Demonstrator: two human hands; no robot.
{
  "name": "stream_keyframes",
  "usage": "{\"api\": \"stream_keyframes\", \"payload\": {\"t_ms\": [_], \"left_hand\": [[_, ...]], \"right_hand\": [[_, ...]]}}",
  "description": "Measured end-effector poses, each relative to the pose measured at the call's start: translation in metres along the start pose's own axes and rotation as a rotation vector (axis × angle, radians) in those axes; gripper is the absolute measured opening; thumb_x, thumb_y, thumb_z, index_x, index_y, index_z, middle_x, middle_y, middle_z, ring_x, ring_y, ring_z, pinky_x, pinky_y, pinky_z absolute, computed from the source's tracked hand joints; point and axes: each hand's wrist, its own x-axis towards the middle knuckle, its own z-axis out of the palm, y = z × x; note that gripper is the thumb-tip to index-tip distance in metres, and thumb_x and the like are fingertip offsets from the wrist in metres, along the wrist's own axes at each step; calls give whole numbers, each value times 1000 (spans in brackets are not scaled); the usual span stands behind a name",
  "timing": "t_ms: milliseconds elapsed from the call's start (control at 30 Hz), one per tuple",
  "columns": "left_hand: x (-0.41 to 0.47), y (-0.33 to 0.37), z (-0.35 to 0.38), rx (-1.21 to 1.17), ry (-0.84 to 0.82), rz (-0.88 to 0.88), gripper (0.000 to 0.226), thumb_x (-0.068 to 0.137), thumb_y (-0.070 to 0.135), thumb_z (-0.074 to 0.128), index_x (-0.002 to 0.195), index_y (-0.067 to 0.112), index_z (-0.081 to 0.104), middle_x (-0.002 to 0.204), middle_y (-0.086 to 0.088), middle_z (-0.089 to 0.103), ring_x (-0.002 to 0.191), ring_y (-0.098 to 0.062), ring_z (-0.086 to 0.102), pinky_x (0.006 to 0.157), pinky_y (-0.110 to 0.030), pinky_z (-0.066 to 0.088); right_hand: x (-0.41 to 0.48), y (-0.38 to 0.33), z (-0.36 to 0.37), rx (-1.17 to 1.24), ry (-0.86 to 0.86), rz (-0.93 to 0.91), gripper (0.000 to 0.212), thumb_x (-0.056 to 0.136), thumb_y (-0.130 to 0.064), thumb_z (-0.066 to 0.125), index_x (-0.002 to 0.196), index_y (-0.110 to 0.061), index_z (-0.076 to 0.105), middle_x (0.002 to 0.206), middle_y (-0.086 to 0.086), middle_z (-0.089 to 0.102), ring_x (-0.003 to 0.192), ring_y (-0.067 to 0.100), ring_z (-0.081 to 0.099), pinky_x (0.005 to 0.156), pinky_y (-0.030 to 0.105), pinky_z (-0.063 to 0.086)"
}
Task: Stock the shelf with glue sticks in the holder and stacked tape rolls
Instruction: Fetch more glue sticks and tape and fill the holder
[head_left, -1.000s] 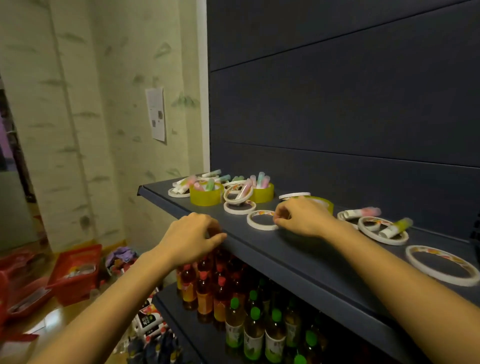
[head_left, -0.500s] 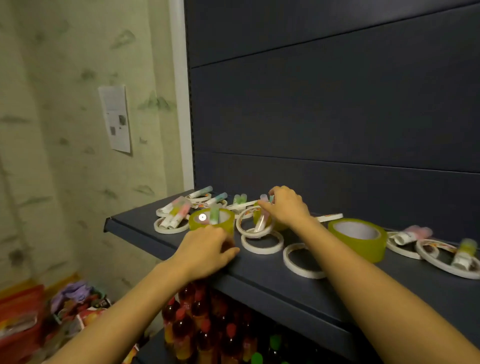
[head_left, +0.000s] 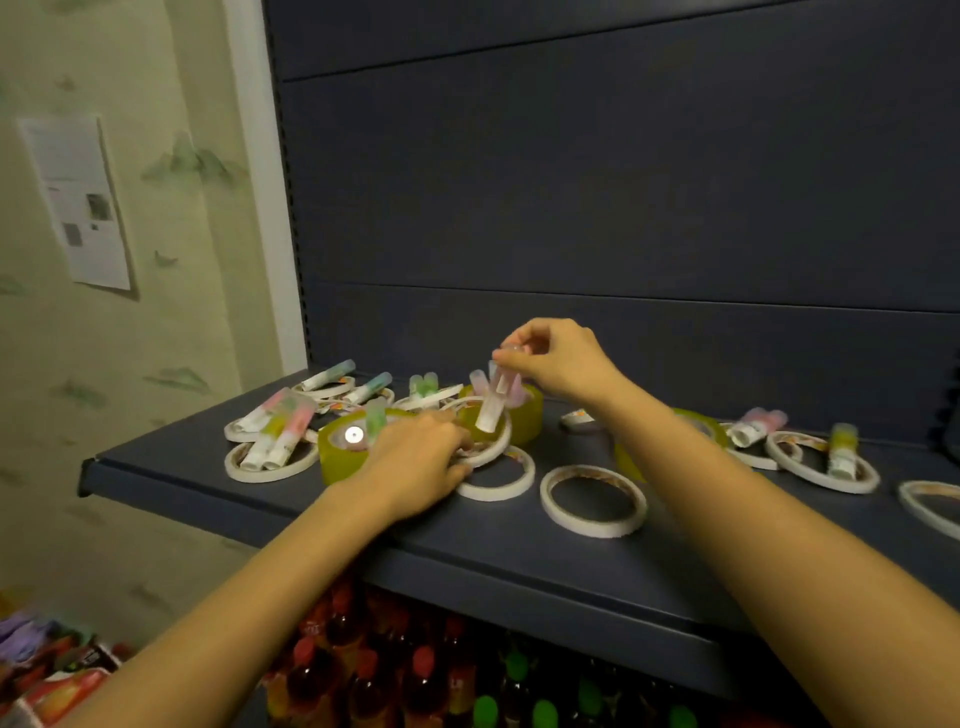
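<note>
At the shelf (head_left: 519, 566), the right hand (head_left: 558, 358) pinches a glue stick (head_left: 491, 410) by its cap, seemingly to stand it in the yellow holder (head_left: 530, 421); the left hand (head_left: 415, 462) touches a leaning tape roll (head_left: 493, 451), apparently steadying it; whether that grip is clenched cannot be told.

Two wide tape rolls (head_left: 527, 421) sit side by side at mid-shelf (head_left: 467, 551), with glue sticks (head_left: 375, 420) standing inside each. Flat tape rings (head_left: 592, 499) lie in front and to both sides, several with glue sticks lying across them. On the level below stand bottles (head_left: 363, 680).
</note>
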Motion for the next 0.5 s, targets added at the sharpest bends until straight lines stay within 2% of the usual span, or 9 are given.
{"api": "stream_keyframes", "payload": {"t_ms": [100, 200, 333, 433, 500], "left_hand": [[12, 6, 3, 144, 26, 64, 28, 93, 37, 49, 110, 23, 66, 116, 2, 61, 113, -19, 53, 92, -31, 34], [20, 14, 2, 204, 24, 77, 26, 94, 34, 46, 102, 21, 67, 112, 1, 64, 109, -19, 54, 92, -30, 30], [27, 28, -11, 312, 61, 131, 24, 97, 30, 41, 109, 21, 59, 120, -3, 60, 113, -22, 52, 94, -32, 32], [33, 51, -28, 293, 126, 194, 24, 98, 32, 39, 113, 21, 54, 124, -1, 56, 115, -21, 49, 89, -30, 32], [37, 73, -35, 213, 213, 259, 19, 97, 29, 43, 106, 20, 57, 114, 0, 59, 108, -23, 51, 82, -31, 30]], "right_hand": [[-16, 4, -25, 17, 71, 1, 14, 82, -33, 71, 89, -22, 67, 96, 3, 70, 93, 18, 64, 84, 34, 52], [-36, 16, -48, 3, 122, 19, 13, 82, -29, 72, 90, -20, 68, 96, 3, 70, 93, 18, 64, 85, 34, 53], [-62, 38, -80, -23, 188, 72, 10, 82, -23, 72, 91, -18, 69, 94, 2, 70, 91, 17, 65, 82, 31, 55], [-84, 56, -109, -35, 245, 111, 14, 83, -22, 72, 95, -16, 69, 94, 2, 70, 91, 16, 65, 82, 30, 53], [-100, 68, -129, -64, 281, 137, 14, 83, -23, 71, 96, -18, 69, 93, -2, 68, 90, 14, 63, 84, 31, 52]]}}
